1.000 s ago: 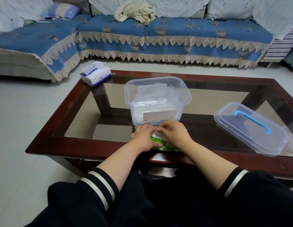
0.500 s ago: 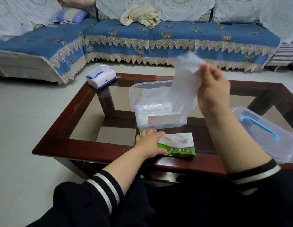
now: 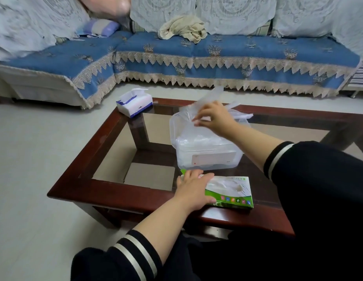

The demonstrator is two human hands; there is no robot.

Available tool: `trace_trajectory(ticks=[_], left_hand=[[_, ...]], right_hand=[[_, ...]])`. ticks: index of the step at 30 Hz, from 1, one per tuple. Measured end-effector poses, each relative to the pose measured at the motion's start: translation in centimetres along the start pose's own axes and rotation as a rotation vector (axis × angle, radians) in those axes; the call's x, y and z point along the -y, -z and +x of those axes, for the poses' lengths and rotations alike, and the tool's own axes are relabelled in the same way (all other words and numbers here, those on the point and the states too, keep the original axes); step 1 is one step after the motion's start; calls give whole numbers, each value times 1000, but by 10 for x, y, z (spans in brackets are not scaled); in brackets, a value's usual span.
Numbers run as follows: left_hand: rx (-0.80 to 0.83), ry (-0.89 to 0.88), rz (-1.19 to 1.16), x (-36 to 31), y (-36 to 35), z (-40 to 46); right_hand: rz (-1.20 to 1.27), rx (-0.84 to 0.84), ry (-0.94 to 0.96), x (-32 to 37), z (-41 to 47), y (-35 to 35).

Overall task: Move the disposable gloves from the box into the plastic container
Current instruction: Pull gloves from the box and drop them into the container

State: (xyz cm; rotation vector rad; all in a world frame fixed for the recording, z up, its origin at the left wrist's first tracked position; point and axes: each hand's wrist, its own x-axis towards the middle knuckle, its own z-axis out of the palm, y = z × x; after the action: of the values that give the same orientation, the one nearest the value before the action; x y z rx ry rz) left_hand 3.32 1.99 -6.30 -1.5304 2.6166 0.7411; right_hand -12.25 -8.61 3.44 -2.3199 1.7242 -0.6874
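A green and white glove box (image 3: pixel 230 192) lies flat near the table's front edge. My left hand (image 3: pixel 193 190) rests flat on its left end with fingers straight. Behind it stands a clear plastic container (image 3: pixel 207 157) with several clear gloves piled inside. My right hand (image 3: pixel 214 118) hovers over the container's opening and pinches a clear disposable glove (image 3: pixel 199 108), which hangs partly above the rim.
The dark red wooden coffee table (image 3: pixel 115 194) has glass panels. A blue and white tissue box (image 3: pixel 134 102) sits on its far left corner. A blue sofa (image 3: pixel 217 57) with a beige cloth on it runs behind. My right sleeve hides the table's right side.
My right hand pulled a glove out of the box, lifted it high, and has now lowered it over the container. My left hand stayed on the box.
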Motion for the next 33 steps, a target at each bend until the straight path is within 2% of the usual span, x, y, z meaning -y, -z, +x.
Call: trace_trajectory(ticks=[5,10,13,15,17,19,22,24,26,30,33], left_hand=[[15,-1,15,0,-1,2],[18,-1,25,-1,1,0],[21,5,28,-3,2,-1],[19,0,41,-5,3,-3],[4,-13,78,-5,4,-4],[-48,-41,180,-4,4,-6],[-150,-145,306,-8,4,-10],[-197,-226,280,-11,4,-10],[-229,-274,227,-12,4,-9],[-331,-265,138,-13,3,-2],[-334,-203,34,-13,4,7]], right_hand=[[-46,255,-41,-13,6,-26],[44,600,-204,-11,7,-37],[17,700,-243,-12,6,-37],[90,649,-251,-11,5,-30],[182,529,-224,-8,3,-17],[232,318,-188,-3,1,-3],[389,-93,-144,15,-31,23],[534,-242,-143,28,-66,35],[548,-179,-223,31,-100,33],[209,138,-406,10,-151,-3],[67,355,-412,-4,-170,-29]])
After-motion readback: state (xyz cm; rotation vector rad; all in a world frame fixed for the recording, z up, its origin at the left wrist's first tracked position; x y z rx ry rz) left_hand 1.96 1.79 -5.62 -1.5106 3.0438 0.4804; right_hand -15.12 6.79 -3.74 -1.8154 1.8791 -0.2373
